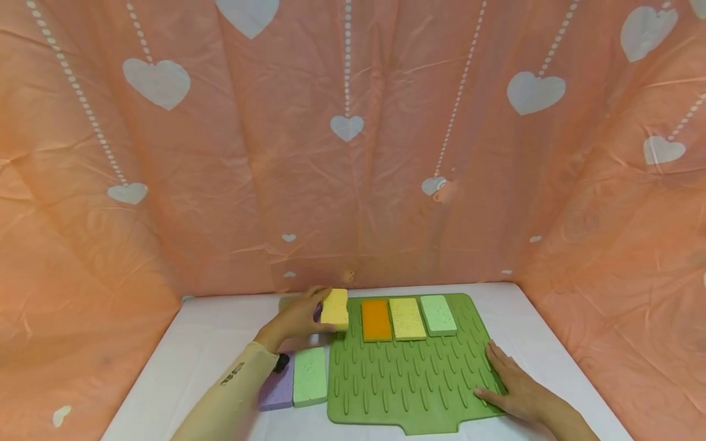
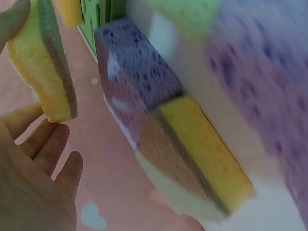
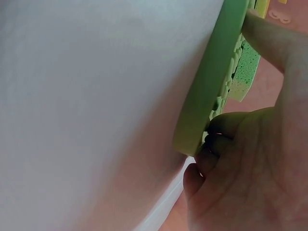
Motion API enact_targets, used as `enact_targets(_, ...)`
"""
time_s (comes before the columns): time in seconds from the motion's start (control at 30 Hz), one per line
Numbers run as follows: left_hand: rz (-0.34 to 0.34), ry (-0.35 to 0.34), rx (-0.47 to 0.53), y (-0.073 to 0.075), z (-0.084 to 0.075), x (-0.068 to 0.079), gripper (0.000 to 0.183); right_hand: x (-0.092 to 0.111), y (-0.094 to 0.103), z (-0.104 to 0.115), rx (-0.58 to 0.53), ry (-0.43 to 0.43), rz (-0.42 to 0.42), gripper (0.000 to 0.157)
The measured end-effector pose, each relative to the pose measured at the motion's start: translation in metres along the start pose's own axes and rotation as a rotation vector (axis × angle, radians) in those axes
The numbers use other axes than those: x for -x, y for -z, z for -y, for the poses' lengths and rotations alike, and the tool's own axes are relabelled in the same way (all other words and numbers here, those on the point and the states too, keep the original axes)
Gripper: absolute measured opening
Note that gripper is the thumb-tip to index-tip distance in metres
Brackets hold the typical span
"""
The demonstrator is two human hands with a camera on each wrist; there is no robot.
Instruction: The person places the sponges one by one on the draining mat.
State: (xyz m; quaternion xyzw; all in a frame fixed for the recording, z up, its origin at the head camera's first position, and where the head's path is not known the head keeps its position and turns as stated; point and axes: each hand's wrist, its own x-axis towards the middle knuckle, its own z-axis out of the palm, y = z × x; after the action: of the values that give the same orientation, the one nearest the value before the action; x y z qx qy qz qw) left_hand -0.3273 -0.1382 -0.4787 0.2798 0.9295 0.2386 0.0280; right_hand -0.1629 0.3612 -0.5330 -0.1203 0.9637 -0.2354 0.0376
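Note:
My left hand (image 1: 298, 316) pinches a yellow sponge (image 1: 334, 308) between thumb and fingers over the far left corner of a green ribbed mat (image 1: 397, 392). The left wrist view shows a greyish-green layer along one face of that yellow sponge (image 2: 36, 62). Lying on the mat, in a row from left to right, are an orange sponge (image 1: 377, 320), a second yellow sponge (image 1: 407, 319) and a pale green sponge (image 1: 438, 315). At the mat's right edge rests my right hand (image 1: 515, 386), fingers spread along the rim and thumb over its top surface (image 3: 250, 159).
Left of the mat, a purple sponge (image 1: 277, 392) and a light green sponge (image 1: 311, 376) lie side by side on the white table (image 1: 171, 367). Farther back, partly behind my left hand, are another purple sponge (image 2: 139, 62) and a yellow-and-brown sponge (image 2: 207, 144). A peach curtain (image 1: 309, 184) surrounds the table.

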Motion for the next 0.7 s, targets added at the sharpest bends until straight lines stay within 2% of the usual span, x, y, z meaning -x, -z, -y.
enact_targets(0.2, 0.027, 0.007, 0.001, -0.007, -0.008, -0.007, 0.102, 0.000, -0.001, 0.000, -0.009, -0.008, 0.002, 0.107)
enact_targets(0.53, 0.067, 0.005, 0.057, -0.017, -0.013, -0.013, 0.104, -0.002, -0.001, -0.001, 0.002, -0.009, 0.010, 0.108)
enact_targets(0.7, 0.072, 0.011, 0.051, -0.020, -0.014, -0.017, 0.104, -0.001, 0.000, 0.000, -0.004, -0.020, 0.019, 0.108)
